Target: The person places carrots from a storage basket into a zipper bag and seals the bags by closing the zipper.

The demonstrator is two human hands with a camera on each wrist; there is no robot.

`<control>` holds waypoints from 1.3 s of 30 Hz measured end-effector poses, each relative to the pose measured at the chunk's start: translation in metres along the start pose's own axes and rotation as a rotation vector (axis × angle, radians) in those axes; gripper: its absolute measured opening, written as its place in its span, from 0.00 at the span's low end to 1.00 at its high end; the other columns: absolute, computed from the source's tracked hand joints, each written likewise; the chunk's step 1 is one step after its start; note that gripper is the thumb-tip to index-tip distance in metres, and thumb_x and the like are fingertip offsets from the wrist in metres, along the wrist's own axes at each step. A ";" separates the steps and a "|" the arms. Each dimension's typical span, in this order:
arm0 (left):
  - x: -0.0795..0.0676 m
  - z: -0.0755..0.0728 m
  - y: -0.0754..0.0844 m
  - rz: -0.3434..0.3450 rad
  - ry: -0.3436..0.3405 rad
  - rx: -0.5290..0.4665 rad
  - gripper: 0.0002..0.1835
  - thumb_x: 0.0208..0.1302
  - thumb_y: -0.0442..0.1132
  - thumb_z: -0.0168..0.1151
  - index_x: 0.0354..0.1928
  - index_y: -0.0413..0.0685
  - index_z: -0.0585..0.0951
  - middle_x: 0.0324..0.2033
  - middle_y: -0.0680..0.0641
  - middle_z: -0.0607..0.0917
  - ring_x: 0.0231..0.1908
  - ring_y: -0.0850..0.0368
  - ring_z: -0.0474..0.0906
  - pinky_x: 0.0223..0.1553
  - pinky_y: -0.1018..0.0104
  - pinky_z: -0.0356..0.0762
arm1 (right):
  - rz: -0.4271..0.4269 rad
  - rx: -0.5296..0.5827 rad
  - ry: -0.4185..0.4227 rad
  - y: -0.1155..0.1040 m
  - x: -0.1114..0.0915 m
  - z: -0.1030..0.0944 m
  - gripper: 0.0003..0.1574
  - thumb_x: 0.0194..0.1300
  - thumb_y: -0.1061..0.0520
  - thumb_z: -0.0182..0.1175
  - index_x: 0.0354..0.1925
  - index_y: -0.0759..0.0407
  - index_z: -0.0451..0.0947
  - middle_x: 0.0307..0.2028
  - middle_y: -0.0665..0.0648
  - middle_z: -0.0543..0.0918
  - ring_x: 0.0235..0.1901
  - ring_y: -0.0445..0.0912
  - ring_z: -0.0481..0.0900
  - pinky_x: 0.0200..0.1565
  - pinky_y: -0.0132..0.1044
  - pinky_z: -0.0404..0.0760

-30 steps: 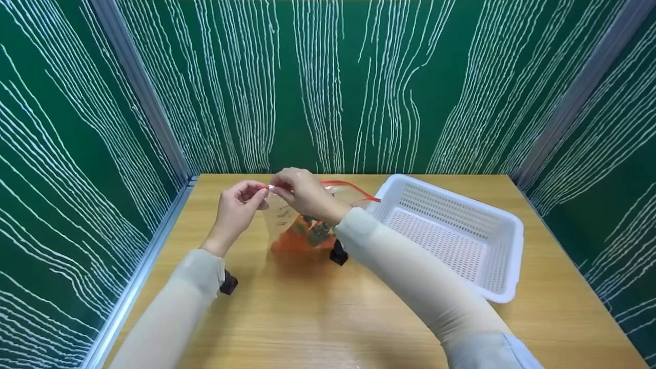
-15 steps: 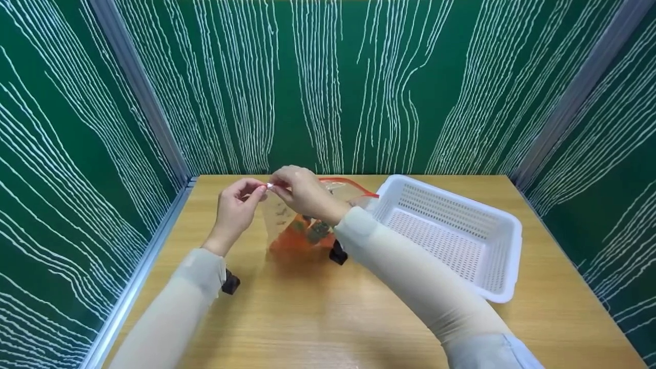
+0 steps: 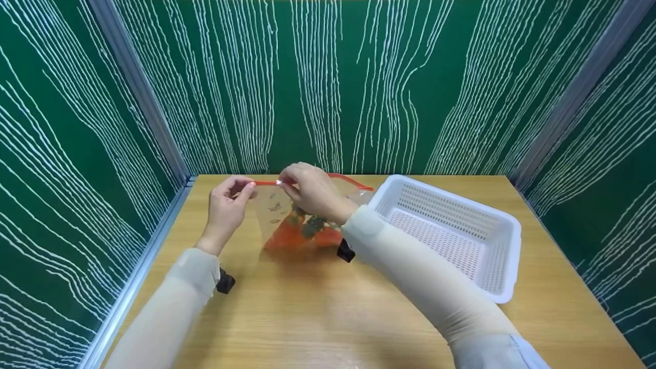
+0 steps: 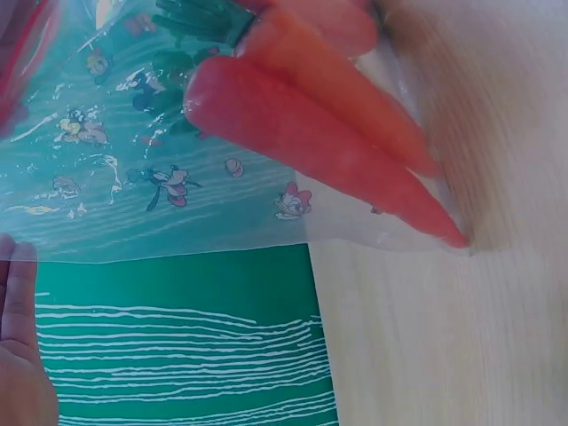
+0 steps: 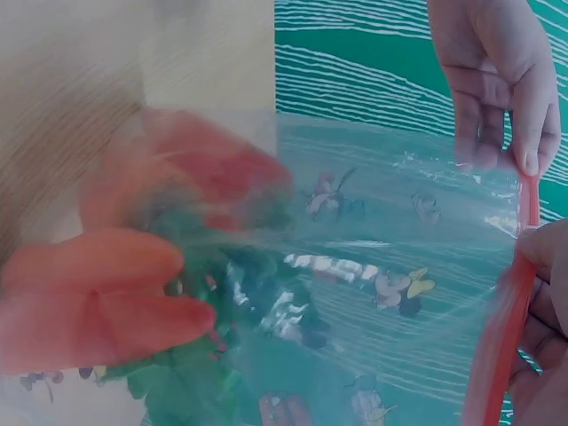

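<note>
A clear zip bag (image 3: 271, 207) printed with small cartoon figures stands upright on the table, holding several carrots (image 4: 311, 142) with green leafy tops (image 5: 191, 373). My left hand (image 3: 227, 207) pinches the left end of the bag's red zip strip (image 3: 265, 183) between thumb and finger. Further right on that strip, my right hand (image 3: 318, 193) pinches at a small white slider (image 3: 279, 182). Beyond the right hand the red edge bows apart, so the mouth there is parted. In the left wrist view only a few fingers of the left hand show at the edge.
A white perforated plastic basket (image 3: 512, 241) sits right of the bag, close to its right end. Green walls (image 3: 328, 77) with white wavy lines rise behind and on both sides of the wooden table (image 3: 307, 318).
My right hand has moved right along the zip strip, and my left hand slightly left. A straight stretch of red strip now shows between them.
</note>
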State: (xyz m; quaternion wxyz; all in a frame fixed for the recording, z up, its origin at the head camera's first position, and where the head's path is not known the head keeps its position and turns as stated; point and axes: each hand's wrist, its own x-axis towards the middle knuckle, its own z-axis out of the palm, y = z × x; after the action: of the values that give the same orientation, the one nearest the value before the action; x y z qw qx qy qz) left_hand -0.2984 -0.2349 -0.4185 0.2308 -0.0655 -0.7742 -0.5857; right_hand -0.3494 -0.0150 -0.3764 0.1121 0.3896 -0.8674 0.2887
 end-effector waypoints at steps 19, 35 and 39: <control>0.002 0.004 0.001 0.079 -0.019 -0.005 0.07 0.70 0.29 0.74 0.47 0.33 0.91 0.40 0.38 0.90 0.35 0.63 0.85 0.41 0.76 0.88 | -0.068 0.164 0.045 0.006 -0.004 0.007 0.09 0.75 0.58 0.70 0.50 0.60 0.90 0.47 0.57 0.92 0.46 0.48 0.89 0.55 0.37 0.90; 0.002 0.000 0.001 0.065 -0.038 0.087 0.07 0.72 0.33 0.73 0.46 0.36 0.91 0.43 0.40 0.90 0.39 0.59 0.85 0.44 0.76 0.87 | 0.025 0.114 0.049 0.001 -0.002 0.003 0.09 0.77 0.54 0.70 0.48 0.56 0.92 0.44 0.54 0.93 0.45 0.47 0.89 0.55 0.39 0.90; 0.003 -0.004 0.002 0.044 -0.030 0.116 0.07 0.74 0.35 0.72 0.48 0.38 0.91 0.45 0.40 0.90 0.42 0.56 0.85 0.46 0.78 0.87 | 0.073 0.088 0.045 0.001 -0.003 0.001 0.09 0.77 0.52 0.70 0.49 0.54 0.92 0.45 0.52 0.93 0.47 0.46 0.88 0.56 0.39 0.89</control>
State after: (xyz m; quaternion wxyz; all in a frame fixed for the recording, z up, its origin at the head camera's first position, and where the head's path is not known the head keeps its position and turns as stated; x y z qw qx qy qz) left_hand -0.2989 -0.2389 -0.4152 0.2355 -0.0777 -0.8085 -0.5337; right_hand -0.3480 -0.0135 -0.3790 0.1039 0.3555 -0.8648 0.3391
